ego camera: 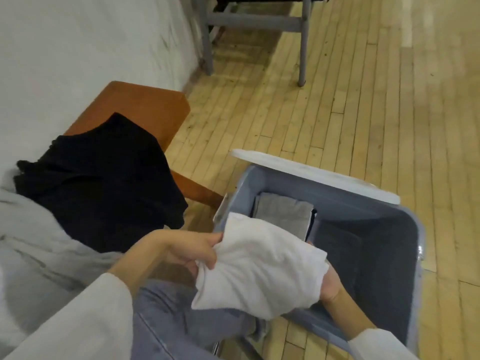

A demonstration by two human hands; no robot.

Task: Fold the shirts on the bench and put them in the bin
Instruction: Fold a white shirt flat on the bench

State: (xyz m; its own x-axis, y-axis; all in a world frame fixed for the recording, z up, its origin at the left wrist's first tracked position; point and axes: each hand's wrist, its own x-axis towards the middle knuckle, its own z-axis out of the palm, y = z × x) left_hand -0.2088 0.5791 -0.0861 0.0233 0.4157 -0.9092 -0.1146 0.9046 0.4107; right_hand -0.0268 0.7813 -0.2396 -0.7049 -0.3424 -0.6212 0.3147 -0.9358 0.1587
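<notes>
White cloth, folded: a white shirt [259,266] is held over the near-left corner of the grey-blue plastic bin [376,222], partly above its opening and partly outside its near rim. The left hand [187,252], left of the bin, pinches the shirt's left edge between thumb and curled fingers. The right hand [330,287], over the bin's near side, lies under the shirt's right edge with the palm against the cloth. Its fingers are covered, so its grip cannot be told. Inside the bin, against the far-left wall, a folded grey shirt [283,216] lies flat, with a dark garment's edge just beside it on the right. A white lid [311,175] rests across the bin's far rim. Left of the bin stands an orange-brown bench [145,105]. On it a black shirt [104,183] lies unfolded, overlapping a light grey garment [33,242] nearer the person. A pale wood-strip floor [337,100] surrounds the bin. Grey furniture legs [301,48] stand well beyond it.
</notes>
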